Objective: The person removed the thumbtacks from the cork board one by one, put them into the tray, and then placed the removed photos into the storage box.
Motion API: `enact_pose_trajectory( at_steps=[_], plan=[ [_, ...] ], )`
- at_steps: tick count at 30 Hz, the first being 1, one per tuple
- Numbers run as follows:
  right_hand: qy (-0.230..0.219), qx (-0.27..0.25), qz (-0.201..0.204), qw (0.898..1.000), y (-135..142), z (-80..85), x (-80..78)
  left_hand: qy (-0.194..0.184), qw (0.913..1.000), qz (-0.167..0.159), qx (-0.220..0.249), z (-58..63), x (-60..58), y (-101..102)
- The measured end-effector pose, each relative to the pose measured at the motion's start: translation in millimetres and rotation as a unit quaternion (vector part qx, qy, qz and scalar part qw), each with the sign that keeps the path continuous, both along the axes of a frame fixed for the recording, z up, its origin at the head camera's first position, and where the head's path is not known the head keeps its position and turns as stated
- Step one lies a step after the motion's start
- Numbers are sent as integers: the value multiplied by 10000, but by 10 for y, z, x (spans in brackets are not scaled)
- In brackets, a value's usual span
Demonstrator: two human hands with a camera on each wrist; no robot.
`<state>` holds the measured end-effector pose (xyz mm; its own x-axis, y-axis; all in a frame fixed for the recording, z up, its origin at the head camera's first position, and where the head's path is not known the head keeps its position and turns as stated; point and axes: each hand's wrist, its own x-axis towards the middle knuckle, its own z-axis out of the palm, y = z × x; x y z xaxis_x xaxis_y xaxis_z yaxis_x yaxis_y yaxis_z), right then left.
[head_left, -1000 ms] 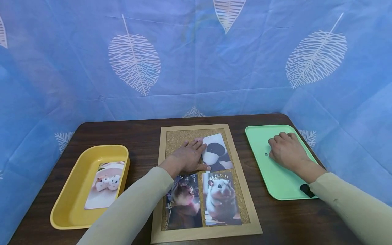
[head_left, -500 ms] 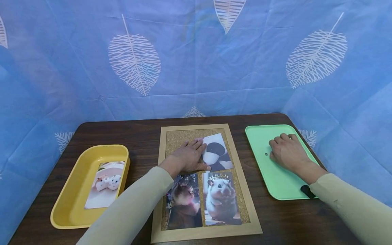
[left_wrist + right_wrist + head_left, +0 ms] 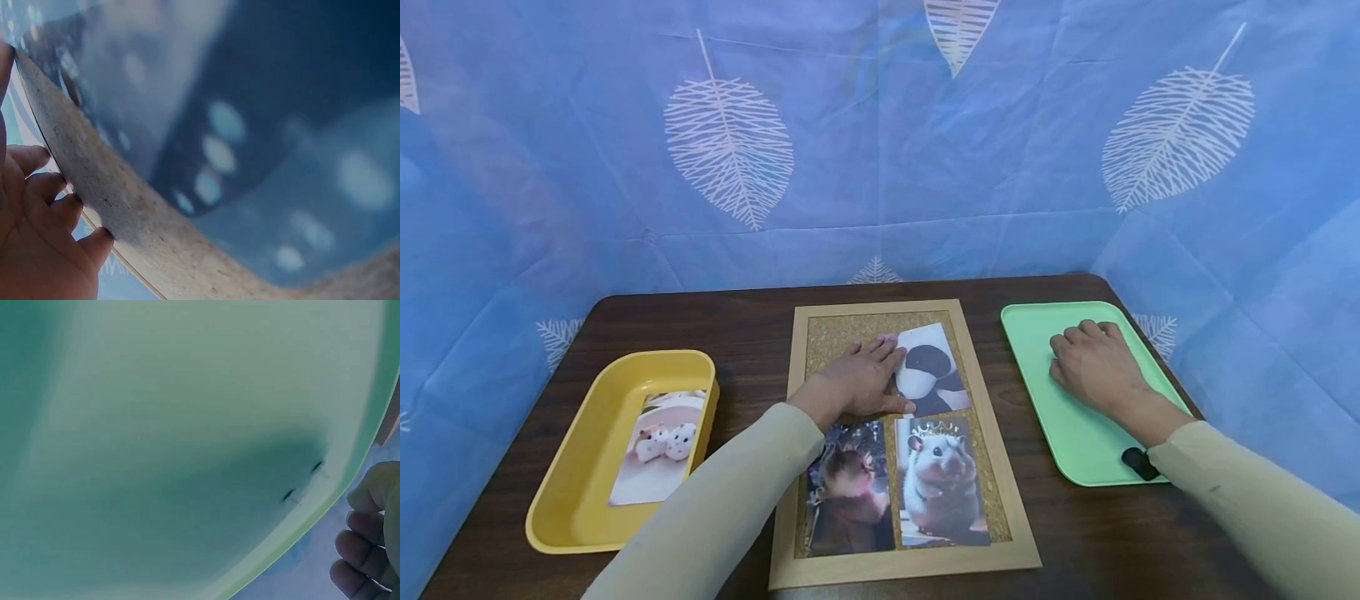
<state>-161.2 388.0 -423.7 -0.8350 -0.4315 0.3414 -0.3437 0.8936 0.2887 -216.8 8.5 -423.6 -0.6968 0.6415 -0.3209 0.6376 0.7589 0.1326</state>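
Panda-like photo [image 3: 928, 379]: I see it tilted on the upper right of the corkboard [image 3: 831, 333], its left edge under the left hand [image 3: 859, 379], whose fingers lie straight, thumb apart at the lower corner. Over the last half second the right hand [image 3: 1096, 367] shifts slightly inward on the green tray [image 3: 1082, 442], and the speck beside it drops from my head view. I judge that hand to be working at the small items, with the photo kept steady. Its fingers are curled; I cannot tell whether they pinch anything. Two dark bits [image 3: 317, 467] show near the tray's rim. The photo sits near the right frame, just above the crowned-hamster picture [image 3: 942, 492]; cork shows to the upper left, and a tabletop strip [image 3: 1000, 375] separates board from tray.
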Motion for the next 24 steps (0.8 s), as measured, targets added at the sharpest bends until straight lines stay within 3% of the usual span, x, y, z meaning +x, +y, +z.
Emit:
enact_pose_trajectory(
  at_steps=[7, 12, 18, 24],
  plan=[
    [92, -277, 176, 9994, -232, 24, -30, 15, 10000, 4, 7, -11, -7, 0],
    [-174, -464, 174, 9986, -454, 78, -35, 107, 9999, 33, 86, -6, 3, 18],
    [-631, -706, 345, 9949, -766, 62, -44, 83, 9983, 146, 553, 19, 13, 30],
    [-1011, -865, 749, 9883, -1021, 38, -10, -201, 9905, 626, 1205, 52, 22, 6]
  ],
)
